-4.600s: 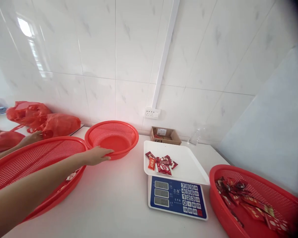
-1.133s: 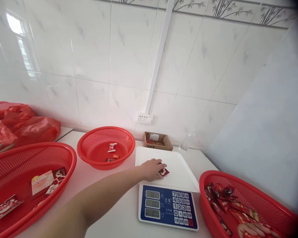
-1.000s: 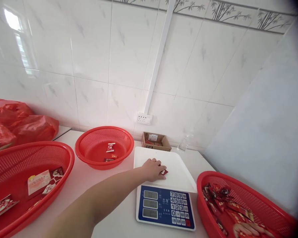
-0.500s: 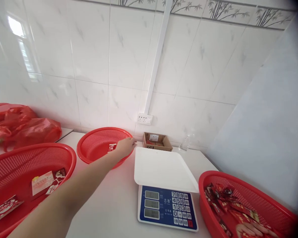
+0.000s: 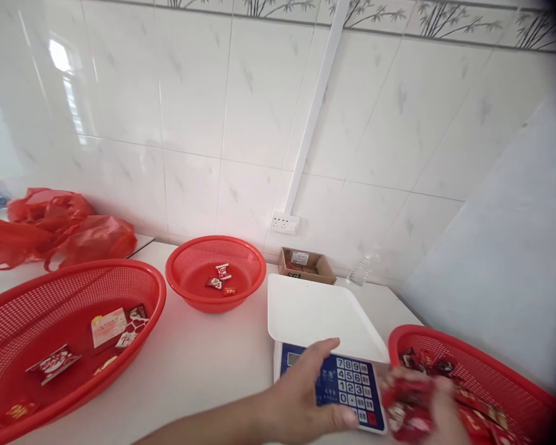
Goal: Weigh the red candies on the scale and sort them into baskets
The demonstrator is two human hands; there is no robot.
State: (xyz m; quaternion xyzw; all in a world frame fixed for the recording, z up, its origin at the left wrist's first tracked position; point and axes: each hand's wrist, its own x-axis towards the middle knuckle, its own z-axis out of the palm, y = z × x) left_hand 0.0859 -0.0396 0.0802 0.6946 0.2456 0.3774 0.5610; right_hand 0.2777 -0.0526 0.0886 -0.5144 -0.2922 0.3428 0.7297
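My left hand (image 5: pixel 306 395) hovers over the front of a digital scale (image 5: pixel 347 386), thumb and fingers spread, holding nothing I can see. It hides part of the scale's display. Blurred by motion, my right hand (image 5: pixel 438 402) grips several red-wrapped candies (image 5: pixel 410 411) between the scale and the right-hand red basket (image 5: pixel 505 364). More wrapped candies (image 5: pixel 479 420) lie inside that basket. The scale's white pan (image 5: pixel 319 309) has nothing on it. Behind and to the left, a small round red basket (image 5: pixel 215 244) holds 3 small wrapped candies (image 5: pixel 222 272).
A large red basket (image 5: pixel 155 287) on the left holds several flat packets and candies. Red plastic bags (image 5: pixel 69 228) lie behind it. An open cardboard box (image 5: pixel 306 266) and a clear plastic container (image 5: pixel 361 269) stand by the tiled wall, below a power socket (image 5: pixel 285 222).
My left hand has come back from the small round basket to the front of the scale. My right hand has lifted candies out of the right-hand basket. The view has turned slightly left.
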